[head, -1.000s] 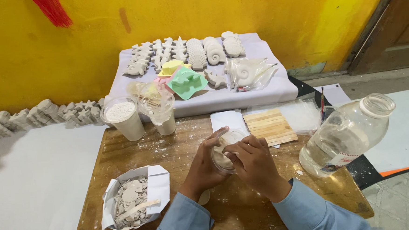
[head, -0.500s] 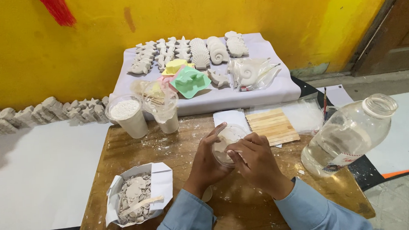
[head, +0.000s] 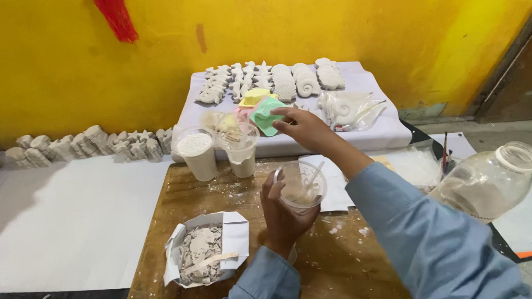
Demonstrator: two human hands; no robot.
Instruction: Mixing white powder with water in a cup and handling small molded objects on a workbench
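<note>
While the left hand holds a small clear plastic cup above the wooden desk, the right hand is stretched forward, away from the body, to the green mould. This mould lies on the white cloth behind the desk, just beside a yellow mould and in front of the rows of white plaster shells. The fingers of the left hand are wrapped around the cup from below and from the side, so they are clamped on it; the cup stands nearly upright and has some pale mix and a thin stick inside. The fingers of the right hand are a little apart and bent downward, and their tips touch or almost touch the right edge of the green mould; I cannot tell if they already grip it. The mould lies to the left of these fingertips and slightly further from the person, with its long side running slanted from near-left to far-right. The right hand is clearly the nearer one to it, because the left hand is well apart, close to the body. Between the two hands stand two tall cups with white powder and mix. On the left part of the desk lies an open paper box with grey broken pieces, and on the right a big clear jar lies tilted.
</note>
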